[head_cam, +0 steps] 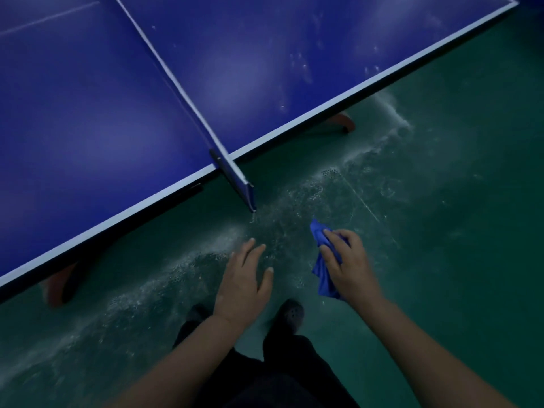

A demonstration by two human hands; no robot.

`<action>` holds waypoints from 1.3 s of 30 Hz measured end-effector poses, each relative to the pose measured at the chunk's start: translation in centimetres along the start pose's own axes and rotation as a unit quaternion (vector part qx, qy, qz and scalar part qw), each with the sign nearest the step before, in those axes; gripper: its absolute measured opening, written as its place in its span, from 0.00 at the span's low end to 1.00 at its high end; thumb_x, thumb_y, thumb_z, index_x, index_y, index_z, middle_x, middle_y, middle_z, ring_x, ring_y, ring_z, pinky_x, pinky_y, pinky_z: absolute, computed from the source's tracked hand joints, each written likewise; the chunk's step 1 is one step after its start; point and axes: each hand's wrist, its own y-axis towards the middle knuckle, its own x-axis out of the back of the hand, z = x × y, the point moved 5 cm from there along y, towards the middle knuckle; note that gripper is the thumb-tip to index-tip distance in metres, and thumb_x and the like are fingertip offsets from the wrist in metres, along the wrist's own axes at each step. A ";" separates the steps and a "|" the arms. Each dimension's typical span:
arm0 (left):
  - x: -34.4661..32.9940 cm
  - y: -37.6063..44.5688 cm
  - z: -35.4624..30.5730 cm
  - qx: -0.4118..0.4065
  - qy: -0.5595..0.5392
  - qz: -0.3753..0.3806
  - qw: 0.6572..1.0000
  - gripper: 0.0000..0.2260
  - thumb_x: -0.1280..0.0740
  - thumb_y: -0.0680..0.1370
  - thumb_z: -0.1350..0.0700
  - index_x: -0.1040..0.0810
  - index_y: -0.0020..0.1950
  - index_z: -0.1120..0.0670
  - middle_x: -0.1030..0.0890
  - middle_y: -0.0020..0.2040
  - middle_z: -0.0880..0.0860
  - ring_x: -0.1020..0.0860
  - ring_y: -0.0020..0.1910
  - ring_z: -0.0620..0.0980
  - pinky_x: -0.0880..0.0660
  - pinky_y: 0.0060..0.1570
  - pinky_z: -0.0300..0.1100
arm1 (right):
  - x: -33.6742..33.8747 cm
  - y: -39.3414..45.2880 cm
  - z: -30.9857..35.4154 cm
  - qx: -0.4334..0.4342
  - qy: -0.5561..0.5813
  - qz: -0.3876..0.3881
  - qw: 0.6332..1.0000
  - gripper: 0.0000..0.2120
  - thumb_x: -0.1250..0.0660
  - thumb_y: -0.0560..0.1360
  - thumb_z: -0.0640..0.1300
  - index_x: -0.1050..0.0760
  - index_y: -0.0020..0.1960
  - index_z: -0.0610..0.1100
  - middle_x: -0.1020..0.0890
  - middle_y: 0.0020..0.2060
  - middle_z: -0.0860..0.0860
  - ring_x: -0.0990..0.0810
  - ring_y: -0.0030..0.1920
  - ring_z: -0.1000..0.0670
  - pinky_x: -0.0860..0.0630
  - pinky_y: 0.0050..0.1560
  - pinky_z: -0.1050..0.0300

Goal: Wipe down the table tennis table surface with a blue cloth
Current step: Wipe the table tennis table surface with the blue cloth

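The blue table tennis table (pixel 88 119) fills the upper left, its white-edged side running diagonally. Pale smudges dot its right half near the edge. A net (pixel 176 81) crosses it and its post (pixel 238 184) sticks out over the side. My right hand (pixel 347 263) grips a crumpled blue cloth (pixel 322 278) above the floor, below and right of the net post, apart from the table. To the left of the cloth, my left hand (pixel 244 278) hovers with fingers spread and holds nothing.
The green floor (pixel 456 231) carries a wide whitish dusty streak along the table's side. Orange table feet (pixel 344 122) show under the edge at right and lower left (pixel 56 287). My dark shoes (pixel 290 315) stand below the hands.
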 end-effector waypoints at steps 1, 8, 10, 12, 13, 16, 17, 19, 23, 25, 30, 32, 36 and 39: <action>-0.6 0.4 -1.4 0.005 -0.005 0.000 1.000 0.24 0.39 0.81 0.45 0.30 0.75 0.53 0.35 0.77 0.51 0.37 0.77 0.50 0.37 0.75 0.54 | 1.3 0.7 -0.6 -0.002 0.002 -0.003 1.000 0.18 0.34 0.81 0.49 0.23 0.67 0.41 0.28 0.60 0.49 0.28 0.57 0.55 0.30 0.62 0.60; -0.6 6.3 -6.2 -0.029 -0.010 -0.070 0.997 0.24 0.41 0.79 0.45 0.26 0.71 0.56 0.30 0.74 0.55 0.30 0.73 0.54 0.33 0.72 0.51 | 4.4 9.0 -0.8 0.051 -0.003 0.036 0.998 0.18 0.33 0.80 0.46 0.23 0.68 0.40 0.27 0.61 0.47 0.28 0.56 0.56 0.32 0.61 0.64; -0.5 8.6 -6.7 -0.029 -0.015 -0.101 0.994 0.23 0.40 0.79 0.46 0.25 0.70 0.56 0.29 0.73 0.55 0.30 0.72 0.54 0.32 0.71 0.50 | 4.4 12.0 0.1 0.069 -0.008 0.052 0.996 0.18 0.33 0.81 0.47 0.23 0.68 0.41 0.27 0.61 0.47 0.27 0.57 0.55 0.34 0.60 0.67; -0.6 11.1 -6.9 -0.026 -0.029 -0.136 0.990 0.22 0.40 0.79 0.47 0.24 0.69 0.57 0.29 0.73 0.55 0.29 0.72 0.54 0.32 0.71 0.50 | 4.3 15.2 1.1 0.096 -0.016 0.067 0.993 0.19 0.34 0.81 0.49 0.23 0.67 0.41 0.26 0.61 0.47 0.26 0.57 0.53 0.33 0.60 0.66; -0.8 12.6 -6.9 -0.019 -0.036 -0.149 0.988 0.22 0.40 0.79 0.48 0.24 0.69 0.57 0.28 0.72 0.55 0.30 0.72 0.54 0.32 0.72 0.51 | 4.3 16.8 1.5 0.106 -0.022 0.078 0.991 0.20 0.35 0.80 0.51 0.23 0.67 0.42 0.26 0.61 0.47 0.25 0.57 0.52 0.33 0.60 0.65; -1.5 16.8 -6.9 0.022 -0.058 -0.180 0.982 0.23 0.40 0.79 0.48 0.24 0.70 0.58 0.29 0.73 0.57 0.31 0.73 0.56 0.33 0.71 0.59 | 4.6 21.4 2.6 0.127 -0.041 0.102 0.986 0.26 0.40 0.79 0.59 0.22 0.67 0.43 0.26 0.61 0.48 0.25 0.58 0.52 0.30 0.59 0.61; -1.6 18.0 -7.0 0.032 -0.064 -0.191 0.979 0.23 0.40 0.79 0.48 0.24 0.70 0.58 0.29 0.73 0.57 0.32 0.73 0.57 0.33 0.71 0.60 | 4.7 22.9 2.9 0.136 -0.045 0.108 0.984 0.27 0.41 0.78 0.60 0.22 0.67 0.43 0.26 0.61 0.48 0.24 0.58 0.51 0.28 0.59 0.60; -1.4 20.2 -7.4 0.042 -0.060 -0.216 0.974 0.23 0.40 0.79 0.48 0.24 0.70 0.59 0.30 0.74 0.59 0.33 0.74 0.58 0.34 0.72 0.61 | 4.7 26.0 3.6 0.161 -0.056 0.124 0.978 0.28 0.42 0.77 0.61 0.22 0.67 0.44 0.25 0.61 0.48 0.24 0.59 0.50 0.26 0.60 0.56; -0.7 22.9 -7.0 0.113 -0.054 -0.263 0.957 0.24 0.41 0.79 0.48 0.24 0.70 0.60 0.31 0.74 0.61 0.34 0.75 0.61 0.36 0.73 0.61 | 3.3 31.7 5.6 0.201 -0.093 0.182 0.958 0.23 0.38 0.81 0.57 0.25 0.70 0.45 0.28 0.64 0.50 0.25 0.60 0.50 0.26 0.56 0.54; -0.4 23.9 -6.3 0.150 -0.063 -0.286 0.944 0.25 0.41 0.78 0.48 0.25 0.70 0.61 0.31 0.74 0.62 0.34 0.75 0.61 0.35 0.72 0.63 | 1.8 34.4 7.1 0.240 -0.103 0.213 0.942 0.22 0.38 0.82 0.55 0.26 0.71 0.46 0.29 0.65 0.51 0.26 0.61 0.51 0.29 0.57 0.58; -0.3 26.1 -3.1 0.249 -0.053 -0.318 0.913 0.26 0.43 0.79 0.47 0.26 0.71 0.61 0.34 0.76 0.60 0.37 0.76 0.59 0.36 0.74 0.56 | -4.5 43.6 10.5 0.333 -0.145 0.303 0.881 0.21 0.37 0.82 0.53 0.26 0.71 0.43 0.28 0.66 0.46 0.26 0.63 0.46 0.27 0.61 0.49; -0.3 26.7 -1.9 0.300 -0.035 -0.321 0.897 0.27 0.45 0.79 0.46 0.28 0.73 0.59 0.36 0.77 0.59 0.39 0.77 0.58 0.39 0.75 0.54 | -7.1 47.9 12.7 0.399 -0.142 0.310 0.851 0.22 0.37 0.83 0.53 0.25 0.69 0.40 0.26 0.63 0.44 0.26 0.61 0.44 0.26 0.61 0.46; -0.8 27.9 -0.9 0.383 0.000 -0.341 0.859 0.27 0.45 0.80 0.47 0.30 0.75 0.59 0.35 0.77 0.60 0.38 0.77 0.58 0.36 0.74 0.58 | -14.2 58.2 17.5 0.473 -0.173 0.284 0.816 0.22 0.39 0.82 0.52 0.24 0.67 0.36 0.25 0.63 0.38 0.25 0.60 0.36 0.25 0.60 0.38; -1.8 28.4 -1.3 0.430 0.023 -0.371 0.823 0.26 0.44 0.80 0.49 0.30 0.74 0.60 0.35 0.77 0.60 0.38 0.76 0.59 0.37 0.74 0.58 | -20.0 63.8 19.3 0.489 -0.246 0.275 0.790 0.30 0.50 0.83 0.62 0.31 0.75 0.43 0.32 0.74 0.40 0.35 0.73 0.35 0.38 0.72 0.32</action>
